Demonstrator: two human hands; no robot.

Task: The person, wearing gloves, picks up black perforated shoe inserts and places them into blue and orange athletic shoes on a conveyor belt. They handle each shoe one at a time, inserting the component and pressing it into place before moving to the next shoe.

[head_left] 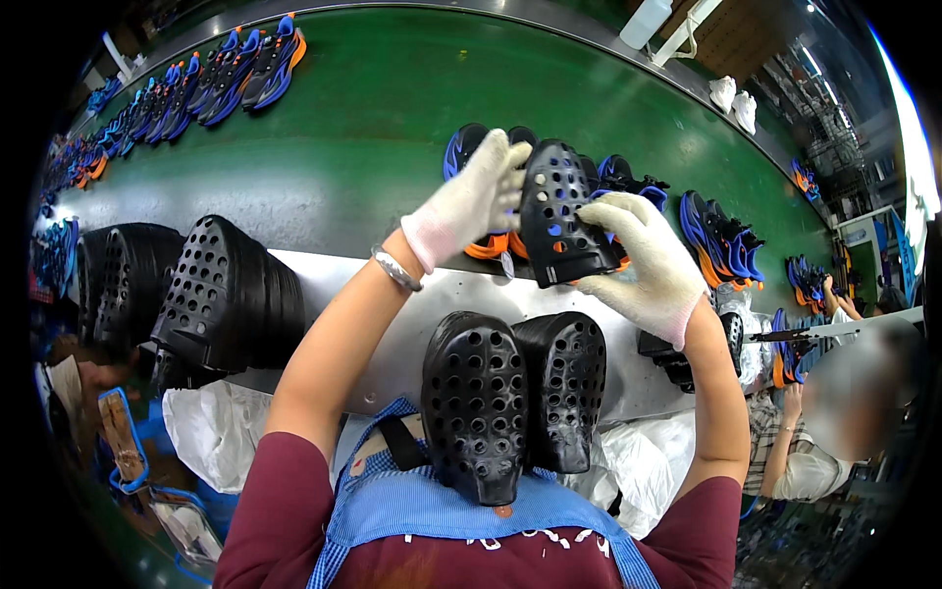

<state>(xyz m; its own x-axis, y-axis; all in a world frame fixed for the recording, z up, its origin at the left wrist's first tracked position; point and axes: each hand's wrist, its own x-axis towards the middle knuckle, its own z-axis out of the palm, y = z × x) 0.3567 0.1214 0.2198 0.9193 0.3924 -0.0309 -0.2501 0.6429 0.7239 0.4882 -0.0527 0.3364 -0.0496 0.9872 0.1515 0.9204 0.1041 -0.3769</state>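
The gloved right hand (643,257) grips the right edge of a black perforated form (559,221), tilted above the table (383,118). The gloved left hand (469,196) is wide, its fingers extended beside the form's left edge; whether they touch it I cannot tell. Blue-and-orange shoes (721,245) stand to the right. Two stacks of similar forms (476,402) sit near, more (235,294) at left.

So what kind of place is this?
Probably a shoe factory: matching black, blue and orange shoes line a long green surface, with stacks of holey black shapes nearby.
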